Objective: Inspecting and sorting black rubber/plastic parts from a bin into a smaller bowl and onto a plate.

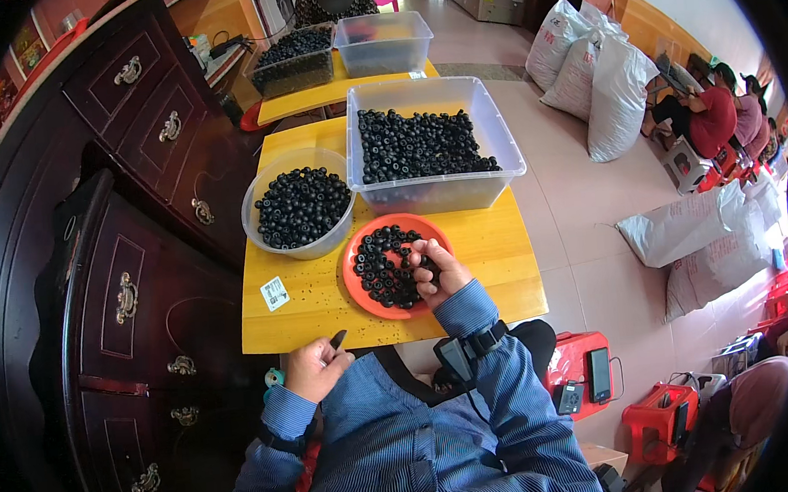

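Observation:
A round orange plate [358,291] lies near the front edge of the yellow table, holding many small black ring-shaped pieces [379,263]. Over the plate's right side, my right hand [448,274] has its fingers curled in, with black rings showing between them. Left of the plate and just off the table's front edge, my left hand [315,370] is closed around a small dark pointed tool [337,339]; its handle is hidden in the fist. Behind the plate stand a round clear tub [253,221] and a large rectangular clear bin [436,195], both with black rings inside.
Small black crumbs dot the yellow table [326,315], next to a white label [274,294]. Dark drawers [133,301] rise close on the left. Further back sit more bins [387,50]. White sacks [616,93] and a red stool [578,370] stand at the right; several people sit beyond.

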Demonstrator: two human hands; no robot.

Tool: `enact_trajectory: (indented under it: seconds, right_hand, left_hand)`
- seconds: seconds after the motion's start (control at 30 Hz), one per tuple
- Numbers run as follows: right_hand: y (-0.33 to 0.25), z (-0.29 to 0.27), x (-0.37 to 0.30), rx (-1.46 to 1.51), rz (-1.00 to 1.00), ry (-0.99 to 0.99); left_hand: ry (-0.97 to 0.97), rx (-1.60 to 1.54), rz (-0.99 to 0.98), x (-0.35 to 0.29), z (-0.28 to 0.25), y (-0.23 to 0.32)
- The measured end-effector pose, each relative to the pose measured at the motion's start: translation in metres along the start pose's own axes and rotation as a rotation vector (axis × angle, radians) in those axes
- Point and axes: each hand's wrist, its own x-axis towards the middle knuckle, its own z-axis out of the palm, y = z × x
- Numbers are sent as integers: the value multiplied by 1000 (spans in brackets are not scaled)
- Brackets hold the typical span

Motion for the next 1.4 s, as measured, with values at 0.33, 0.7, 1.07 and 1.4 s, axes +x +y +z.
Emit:
enact_trajectory:
  seconds: [0.33, 0.7, 1.07, 1.4]
  right_hand:
    - [-32, -33, -30, -172, -177, 73]
    - [-137, -155, -51, -1471, -488, 986]
    - [-129, -159, -50, -1447, -189, 659]
    - [-131, -157, -60, -1509, -184, 645]
  left_hand:
    - [243, -185, -106, -23, 12, -70]
    - [481, 282, -337, 16, -110, -134]
    - [239, 366, -361, 31, -106, -135]
    - [212, 367, -363, 33, -108, -137]
